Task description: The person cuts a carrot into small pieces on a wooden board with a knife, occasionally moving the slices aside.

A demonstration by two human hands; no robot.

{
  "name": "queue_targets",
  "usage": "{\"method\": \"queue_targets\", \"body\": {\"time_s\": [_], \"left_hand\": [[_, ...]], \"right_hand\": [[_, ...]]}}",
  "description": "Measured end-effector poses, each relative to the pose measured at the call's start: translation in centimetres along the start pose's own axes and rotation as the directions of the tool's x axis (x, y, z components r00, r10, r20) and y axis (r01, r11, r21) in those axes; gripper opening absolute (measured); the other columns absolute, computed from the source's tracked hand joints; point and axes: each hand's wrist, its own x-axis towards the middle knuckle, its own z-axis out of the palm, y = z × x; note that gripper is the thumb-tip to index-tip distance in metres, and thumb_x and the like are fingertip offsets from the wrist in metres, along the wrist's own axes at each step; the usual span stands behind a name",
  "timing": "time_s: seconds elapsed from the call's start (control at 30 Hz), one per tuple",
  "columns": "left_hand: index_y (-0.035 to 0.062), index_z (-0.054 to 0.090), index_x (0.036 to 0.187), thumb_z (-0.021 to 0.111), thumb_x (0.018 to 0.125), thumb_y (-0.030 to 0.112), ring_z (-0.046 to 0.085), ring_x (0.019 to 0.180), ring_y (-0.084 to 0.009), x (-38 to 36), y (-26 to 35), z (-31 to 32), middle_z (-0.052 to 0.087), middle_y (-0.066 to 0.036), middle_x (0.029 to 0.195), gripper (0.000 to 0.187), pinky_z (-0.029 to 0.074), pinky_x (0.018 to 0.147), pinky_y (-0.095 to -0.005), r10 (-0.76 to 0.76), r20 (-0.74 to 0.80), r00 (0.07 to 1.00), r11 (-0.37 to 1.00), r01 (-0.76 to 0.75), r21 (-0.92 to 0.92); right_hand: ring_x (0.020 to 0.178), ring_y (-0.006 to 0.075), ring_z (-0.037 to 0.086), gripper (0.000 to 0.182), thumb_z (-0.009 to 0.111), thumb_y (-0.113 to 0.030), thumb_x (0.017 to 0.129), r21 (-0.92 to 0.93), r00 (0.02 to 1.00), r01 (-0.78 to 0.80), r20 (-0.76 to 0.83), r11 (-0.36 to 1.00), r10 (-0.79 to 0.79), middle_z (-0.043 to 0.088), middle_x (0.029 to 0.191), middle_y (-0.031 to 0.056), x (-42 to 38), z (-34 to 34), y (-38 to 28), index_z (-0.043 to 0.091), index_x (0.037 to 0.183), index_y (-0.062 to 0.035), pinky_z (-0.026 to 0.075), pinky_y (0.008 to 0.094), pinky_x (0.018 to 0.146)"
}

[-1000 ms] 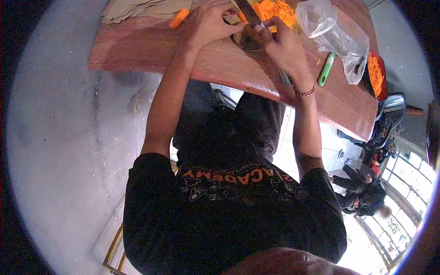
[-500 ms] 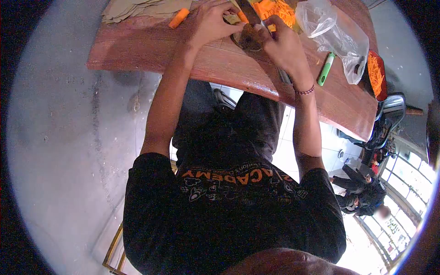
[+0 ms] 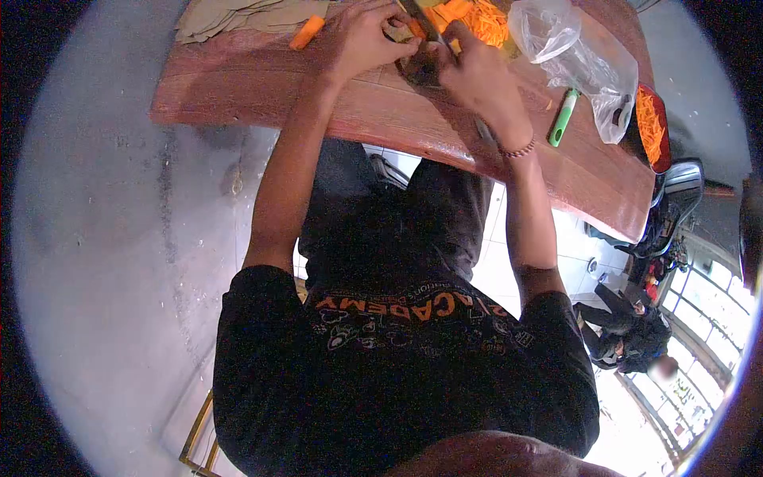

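Observation:
Near the top of the view my right hand (image 3: 477,71) is closed round a knife (image 3: 423,20), its blade pointing up and left. My left hand (image 3: 366,36) presses its fingers round an orange carrot piece (image 3: 415,29), just left of the blade. Under the hands lies a board or dish, mostly hidden. Shredded carrot (image 3: 485,22) is heaped right of the knife. Another carrot piece (image 3: 307,32) lies on the wooden table (image 3: 230,87), left of my left hand.
A clear plastic bag (image 3: 588,71) and a green-handled peeler (image 3: 563,118) lie to the right. A red tray (image 3: 664,155) of shredded carrot sits at the right edge. Brown paper (image 3: 230,17) is at upper left. A person (image 3: 636,334) is in the right background.
My right hand and the knife have moved slightly left and up. The blade is now closer to the fingers of my left hand, which has hardly moved.

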Motion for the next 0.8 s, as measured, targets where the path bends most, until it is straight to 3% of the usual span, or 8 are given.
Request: {"method": "queue_targets", "body": {"time_s": [0.07, 0.13, 0.23, 0.33, 0.43, 0.53, 0.63, 0.8], "left_hand": [[0.0030, 0.070, 0.092, 0.087, 0.065, 0.027, 0.067, 0.076, -0.0200, 0.1, -0.2, -0.1, 0.069, -0.010, 0.086, 0.039, 0.055, 0.070, -0.0324, -0.043, 0.017, 0.999, 0.999, 0.043, 0.006], [0.0034, 0.070, 0.092, 0.087, 0.066, 0.027, 0.066, 0.074, -0.0200, 0.3, -0.4, 0.1, 0.068, -0.010, 0.086, 0.039, 0.055, 0.069, -0.0328, 0.116, -0.068, 0.991, 0.992, -0.112, 0.057], [0.0036, 0.070, 0.092, 0.087, 0.065, 0.027, 0.065, 0.073, -0.0200, 0.0, 0.1, 0.2, 0.067, -0.010, 0.087, 0.039, 0.055, 0.069, -0.0324, 0.005, -0.013, 1.000, 1.000, -0.005, -0.019], [0.0040, 0.070, 0.092, 0.087, 0.066, 0.027, 0.064, 0.071, -0.0194, 0.3, -0.1, -0.1, 0.067, -0.010, 0.087, 0.039, 0.054, 0.067, -0.0320, 0.057, -0.010, 0.998, 0.994, -0.056, 0.091], [0.0046, 0.071, 0.093, 0.087, 0.066, 0.028, 0.063, 0.069, -0.0184, 0.2, 0.0, -0.1, 0.066, -0.010, 0.085, 0.039, 0.054, 0.065, -0.0317, 0.096, -0.052, 0.994, 0.995, -0.095, 0.019], [0.0059, 0.072, 0.094, 0.087, 0.066, 0.030, 0.063, 0.069, -0.0181, 0.0, 0.0, 0.0, 0.065, -0.009, 0.081, 0.040, 0.053, 0.064, -0.0313, 0.013, -0.019, 1.000, 0.999, -0.012, 0.053], [0.0067, 0.073, 0.094, 0.087, 0.066, 0.033, 0.062, 0.067, -0.0181, -0.2, 0.4, 0.0, 0.064, -0.008, 0.078, 0.041, 0.053, 0.063, -0.0310, -0.024, -0.040, 0.999, 0.996, 0.028, 0.082], [0.0065, 0.073, 0.093, 0.088, 0.066, 0.034, 0.062, 0.067, -0.0183, 0.1, -0.1, -0.3, 0.063, -0.007, 0.076, 0.042, 0.053, 0.062, -0.0320, 0.024, -0.027, 0.999, 0.994, -0.021, 0.104]], "right_hand": [[0.082, 0.0514, 0.064, 0.032, 0.056, -0.027, 0.092, -0.014, 1.000, 0.022, 0.002, 1.000, -0.022, 0.064, 0.082, 0.0329, 0.3, 0.2, 0.0, 0.055, 0.107, 0.0016, 0.051, 0.0583, 0.072], [0.084, 0.0511, 0.064, 0.034, 0.057, -0.028, 0.092, 0.015, 0.999, -0.026, 0.028, 1.000, 0.025, 0.064, 0.084, 0.0338, 0.4, -0.2, -0.3, 0.056, 0.106, 0.0028, 0.052, 0.0572, 0.075], [0.087, 0.0509, 0.064, 0.034, 0.057, -0.029, 0.092, 0.062, 0.998, -0.054, 0.015, 0.997, 0.053, 0.064, 0.086, 0.0344, 1.1, 0.2, 0.7, 0.057, 0.104, 0.0035, 0.052, 0.0561, 0.077], [0.089, 0.0508, 0.064, 0.035, 0.057, -0.030, 0.092, 0.011, 0.999, 0.003, -0.044, 1.000, -0.003, 0.064, 0.087, 0.0341, 2.0, 0.5, 1.3, 0.058, 0.101, 0.0031, 0.052, 0.0554, 0.077], [0.090, 0.0498, 0.064, 0.037, 0.058, -0.032, 0.092, 0.042, 0.994, -0.064, -0.089, 0.997, 0.068, 0.065, 0.089, 0.0333, 1.9, 0.0, 1.6, 0.059, 0.104, 0.0026, 0.052, 0.0542, 0.078], [0.092, 0.0481, 0.065, 0.039, 0.060, -0.033, 0.092, 0.143, 0.993, -0.111, -0.022, 0.983, 0.116, 0.066, 0.091, 0.0324, 1.4, -0.9, 1.8, 0.060, 0.108, 0.0020, 0.052, 0.0517, 0.079], [0.094, 0.0470, 0.065, 0.039, 0.060, -0.033, 0.092, 0.132, 0.994, -0.104, -0.009, 0.986, 0.106, 0.066, 0.092, 0.0318, 0.4, -1.4, 0.7, 0.061, 0.110, 0.0019, 0.052, 0.0498, 0.080], [0.093, 0.0477, 0.065, 0.038, 0.061, -0.033, 0.092, 0.148, 0.989, -0.145, 0.032, 0.978, 0.142, 0.066, 0.092, 0.0318, -0.3, -1.6, -0.1, 0.060, 0.108, 0.0016, 0.052, 0.0501, 0.079]]}}
